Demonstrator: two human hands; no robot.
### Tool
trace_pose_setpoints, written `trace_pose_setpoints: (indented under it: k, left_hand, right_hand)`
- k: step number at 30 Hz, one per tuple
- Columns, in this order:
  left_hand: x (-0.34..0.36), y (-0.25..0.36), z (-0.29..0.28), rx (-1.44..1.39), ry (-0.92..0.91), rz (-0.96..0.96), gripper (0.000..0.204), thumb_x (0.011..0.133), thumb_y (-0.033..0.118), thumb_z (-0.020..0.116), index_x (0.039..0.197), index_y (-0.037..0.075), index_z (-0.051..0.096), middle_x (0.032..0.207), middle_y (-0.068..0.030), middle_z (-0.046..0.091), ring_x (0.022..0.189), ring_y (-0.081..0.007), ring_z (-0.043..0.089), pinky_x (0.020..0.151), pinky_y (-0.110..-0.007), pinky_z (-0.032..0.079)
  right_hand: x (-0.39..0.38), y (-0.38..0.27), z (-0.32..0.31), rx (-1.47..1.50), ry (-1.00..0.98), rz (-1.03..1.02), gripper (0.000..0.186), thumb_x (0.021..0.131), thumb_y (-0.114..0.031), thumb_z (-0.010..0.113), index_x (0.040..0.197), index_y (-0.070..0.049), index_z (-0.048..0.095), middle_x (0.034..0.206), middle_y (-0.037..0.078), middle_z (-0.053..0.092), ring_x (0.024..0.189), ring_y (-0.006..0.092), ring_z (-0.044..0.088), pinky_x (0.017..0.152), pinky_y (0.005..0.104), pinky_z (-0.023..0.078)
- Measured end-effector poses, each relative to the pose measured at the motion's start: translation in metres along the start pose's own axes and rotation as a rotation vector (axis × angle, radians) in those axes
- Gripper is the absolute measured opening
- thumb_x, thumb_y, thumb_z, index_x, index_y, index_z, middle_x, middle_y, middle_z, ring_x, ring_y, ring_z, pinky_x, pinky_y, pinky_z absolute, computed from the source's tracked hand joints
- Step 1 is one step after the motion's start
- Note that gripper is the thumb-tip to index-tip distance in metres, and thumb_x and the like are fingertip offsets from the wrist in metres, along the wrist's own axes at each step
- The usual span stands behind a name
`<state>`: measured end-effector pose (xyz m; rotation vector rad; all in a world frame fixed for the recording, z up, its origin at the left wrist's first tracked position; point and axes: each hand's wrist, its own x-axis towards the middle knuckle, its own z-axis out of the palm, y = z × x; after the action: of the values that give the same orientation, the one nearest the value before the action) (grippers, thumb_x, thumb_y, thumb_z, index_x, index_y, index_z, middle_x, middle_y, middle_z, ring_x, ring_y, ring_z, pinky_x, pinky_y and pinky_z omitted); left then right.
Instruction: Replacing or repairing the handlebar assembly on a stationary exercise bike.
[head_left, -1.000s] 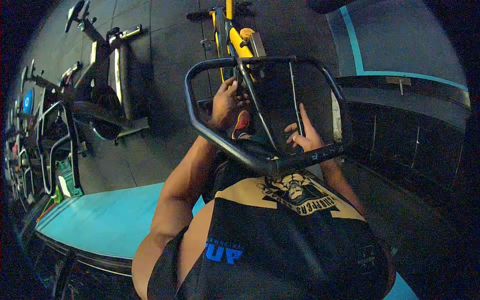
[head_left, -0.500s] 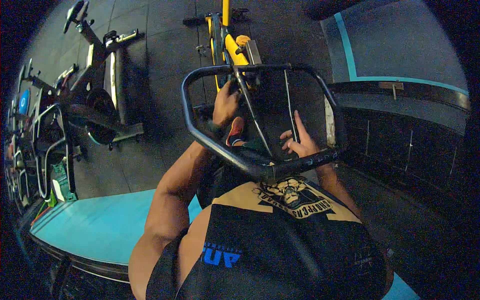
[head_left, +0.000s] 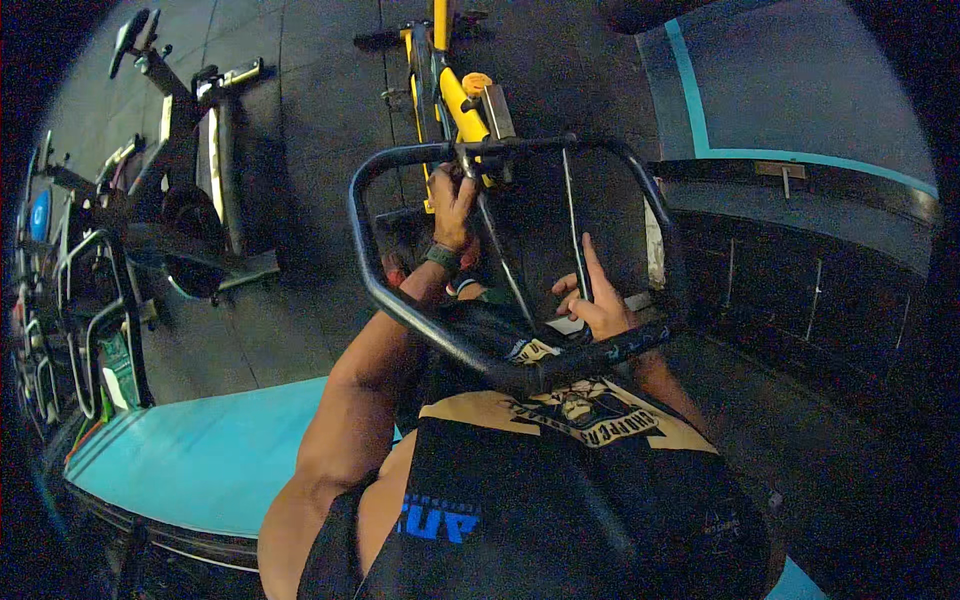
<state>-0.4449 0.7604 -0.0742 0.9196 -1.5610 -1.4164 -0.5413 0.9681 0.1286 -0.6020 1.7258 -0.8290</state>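
1. The left hand (head_left: 452,205) grips the far end of the black handlebar loop (head_left: 372,270), near the yellow frame (head_left: 455,95).
2. The right hand (head_left: 592,305) lies with fingers spread on a thin inner rod (head_left: 570,215), not clamped.
3. Open dark floor (head_left: 310,110) lies left; a teal bench (head_left: 200,455) sits lower left.
4. A teal stripe (head_left: 700,110) marks the upper right.

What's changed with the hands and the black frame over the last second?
Little has changed. The left hand stays up at the far bar of the black frame, by the yellow machine. The right hand stays at the thin inner rod, fingers stretched along it. The frame sits slightly higher in view, perhaps only from head movement.
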Motion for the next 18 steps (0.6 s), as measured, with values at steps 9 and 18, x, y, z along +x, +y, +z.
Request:
trace_pose_setpoints:
  k: [9, 18]
  left_hand:
    - [0.017, 0.025, 0.005, 0.052, -0.11, -0.118, 0.032, 0.079, 0.032, 0.067, 0.1, 0.008, 0.064, 0.083, -0.0161, 0.058, 0.077, -0.0329, 0.054, 0.069, -0.039, 0.042]
    - [0.013, -0.011, 0.008, 0.222, -0.002, -0.035, 0.024, 0.08, 0.027, 0.065, 0.097, 0.009, 0.064, 0.085, -0.0153, 0.057, 0.078, -0.0325, 0.054, 0.07, -0.041, 0.041]
  right_hand:
    - [0.003, 0.007, -0.011, -0.096, -0.047, -0.043, 0.09, 0.08, -0.003, 0.046, 0.145, -0.014, -0.014, 0.099, 0.015, 0.058, 0.075, 0.0171, 0.059, 0.068, 0.0293, 0.049]
    - [0.001, -0.002, -0.003, -0.03, -0.006, -0.029, 0.091, 0.078, -0.003, 0.048, 0.146, -0.015, -0.011, 0.098, 0.015, 0.059, 0.074, 0.0156, 0.058, 0.065, 0.0274, 0.049]
